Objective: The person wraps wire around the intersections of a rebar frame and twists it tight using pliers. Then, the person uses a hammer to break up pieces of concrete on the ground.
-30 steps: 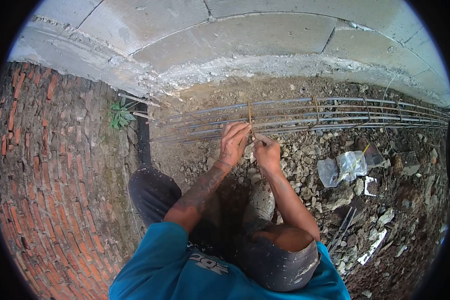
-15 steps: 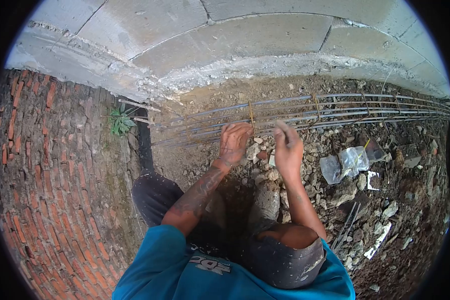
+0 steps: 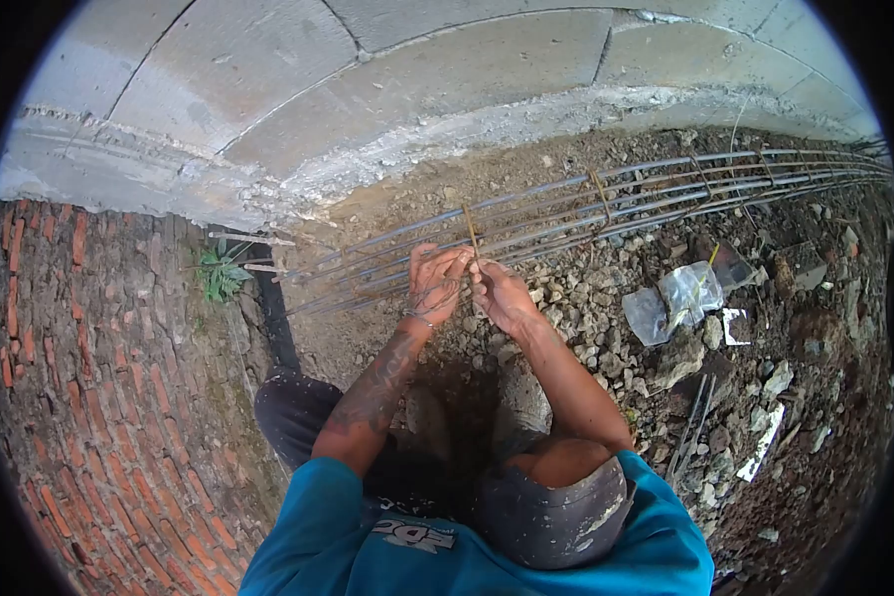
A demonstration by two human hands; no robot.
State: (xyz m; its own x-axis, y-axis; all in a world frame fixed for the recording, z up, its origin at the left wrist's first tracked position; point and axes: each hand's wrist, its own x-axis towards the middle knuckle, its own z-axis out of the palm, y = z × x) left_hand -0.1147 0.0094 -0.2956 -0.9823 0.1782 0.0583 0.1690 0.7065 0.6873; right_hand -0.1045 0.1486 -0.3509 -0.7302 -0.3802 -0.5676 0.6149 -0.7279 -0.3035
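Rebar cage (image 3: 646,196), lying lengthwise on soil, running from left of centre toward the upper right beside a pale block wall (image 3: 447,84), and carrying several crosswise stirrups along its long bars. Reaching forward to the near side of the bars with both bare hands. Holding the left hand (image 3: 434,286) with its grip closed, fingers curled just beside the lower end of a rust-brown stirrup (image 3: 470,227). Holding the right hand (image 3: 505,297) with its grip drawn together too, fingertips close to the left hand's at that same end, with any pinched item too small to tell. Wearing a thin band on the left wrist, a teal shirt (image 3: 467,558) and dark, speckled trousers (image 3: 556,512). Showing on the rubble (image 3: 586,328) to the right a clear plastic bag (image 3: 687,292), two thin rods (image 3: 692,427) and a white strip (image 3: 762,443). Showing at the left a green plant (image 3: 221,274) near the cage's end, and a weathered brick wall (image 3: 119,397).
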